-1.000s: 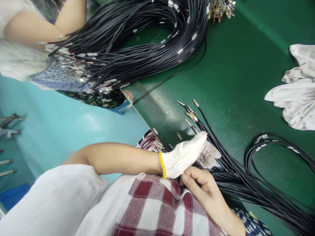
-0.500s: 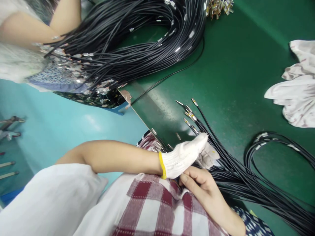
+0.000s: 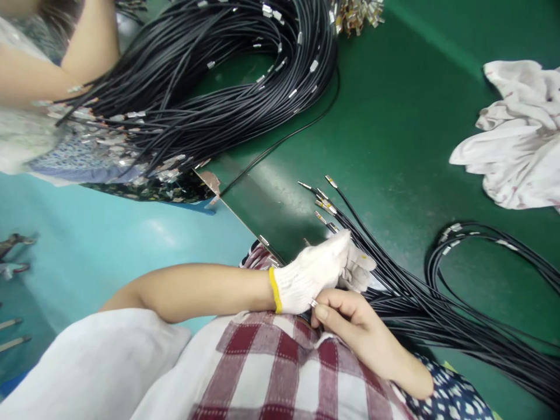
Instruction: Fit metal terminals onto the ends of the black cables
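My left hand [image 3: 317, 265] wears a white knit glove with a yellow cuff. Its fingers are pressed together and curve over beside the black cables [image 3: 376, 251]; what lies inside them is hidden. Just below the glove, my bare right hand [image 3: 356, 326] pinches a small silver metal terminal [image 3: 313, 303] between thumb and forefinger, close to the checked apron [image 3: 280, 356]. Whether a cable is attached to that terminal is hidden. Past the glove, several cable ends with metal terminals [image 3: 326, 205] fan out on the green table [image 3: 394, 146].
A large coil of black cables [image 3: 262, 111] lies at the upper left, by another person's bare arms [image 3: 94, 46]. Yellowish terminals [image 3: 359, 14] are heaped behind it. White cloth [image 3: 520, 134] and a smaller cable loop [image 3: 476, 228] lie right. The table edge [image 3: 238, 219] runs diagonally.
The view has shifted, so most things sit further left. A small silver terminal now shows at my right fingertips, beside the glove. Both hands stay close together.
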A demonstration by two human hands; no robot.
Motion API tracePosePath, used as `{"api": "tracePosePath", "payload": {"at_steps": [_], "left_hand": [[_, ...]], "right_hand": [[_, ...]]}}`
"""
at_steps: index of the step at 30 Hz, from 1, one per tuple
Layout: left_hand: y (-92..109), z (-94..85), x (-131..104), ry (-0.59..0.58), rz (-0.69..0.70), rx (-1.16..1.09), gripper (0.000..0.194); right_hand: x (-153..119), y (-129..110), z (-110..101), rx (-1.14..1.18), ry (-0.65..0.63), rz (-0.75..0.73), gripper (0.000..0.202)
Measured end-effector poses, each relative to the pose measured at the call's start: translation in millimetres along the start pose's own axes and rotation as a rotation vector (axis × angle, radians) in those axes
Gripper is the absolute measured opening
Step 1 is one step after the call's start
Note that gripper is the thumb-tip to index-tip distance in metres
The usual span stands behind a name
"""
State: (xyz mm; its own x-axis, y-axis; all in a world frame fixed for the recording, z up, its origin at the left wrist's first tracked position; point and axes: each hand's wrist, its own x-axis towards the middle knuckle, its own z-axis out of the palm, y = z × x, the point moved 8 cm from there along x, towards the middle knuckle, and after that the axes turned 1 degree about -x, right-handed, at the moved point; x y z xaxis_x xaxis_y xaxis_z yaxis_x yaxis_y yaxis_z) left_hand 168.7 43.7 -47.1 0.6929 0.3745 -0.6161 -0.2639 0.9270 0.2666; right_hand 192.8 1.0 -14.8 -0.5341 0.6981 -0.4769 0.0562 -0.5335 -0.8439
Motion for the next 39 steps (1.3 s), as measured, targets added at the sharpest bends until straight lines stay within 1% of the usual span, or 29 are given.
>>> {"api": "tracePosePath", "payload": {"at_steps": [2,4,9,16,19,21,23,25,27,29,31,36,39], "left_hand": [[3,1.7,-2,-0.017,-0.024,-0.091,0.061],[4,5.1,-4,-0.035,-0.047,-0.132,0.059],[7,10.4,-7,-0.06,-0.038,-0.137,0.06],[4,7.7,-5,-0.1,-0.038,-0.148,0.059],[0,5.7,-1,-0.075,-0.06,-0.146,0.06],[-5,4.2,1,-0.015,-0.09,-0.108,0.061],[-7,2.0,2,0.082,-0.097,-0.016,0.061],[-4,1.7,0,0.173,-0.074,0.107,0.063],[-1,4.9,-4,0.216,-0.068,0.228,0.065],[0,9.1,-7,0.215,-0.086,0.311,0.068],[0,11.4,-9,0.195,-0.093,0.338,0.068],[-4,9.8,-3,0.108,-0.076,0.296,0.069],[-7,6.9,0,0.087,-0.051,0.295,0.072]], "right_hand": [[1,-2,-1,0.01,-0.006,-0.007,0.043],[1,-3,-1,0.012,-0.004,-0.013,0.042],[0,-4,-2,0.026,0.002,-0.025,0.04],[-1,1,-1,0.085,0.01,-0.037,0.039],[-1,7,0,0.176,-0.003,0.011,0.041],[-1,10,1,0.214,-0.01,0.036,0.042],[-1,9,-1,0.167,0.025,0.02,0.042],[-3,6,-3,0.065,0.078,-0.02,0.041],[-6,4,-3,-0.01,0.113,-0.053,0.04],[-9,3,-2,-0.048,0.132,-0.074,0.039],[-11,2,-3,-0.085,0.156,-0.09,0.04],[-9,-4,-7,-0.18,0.177,-0.141,0.043],[-7,-6,-7,-0.194,0.166,-0.152,0.044]]}}
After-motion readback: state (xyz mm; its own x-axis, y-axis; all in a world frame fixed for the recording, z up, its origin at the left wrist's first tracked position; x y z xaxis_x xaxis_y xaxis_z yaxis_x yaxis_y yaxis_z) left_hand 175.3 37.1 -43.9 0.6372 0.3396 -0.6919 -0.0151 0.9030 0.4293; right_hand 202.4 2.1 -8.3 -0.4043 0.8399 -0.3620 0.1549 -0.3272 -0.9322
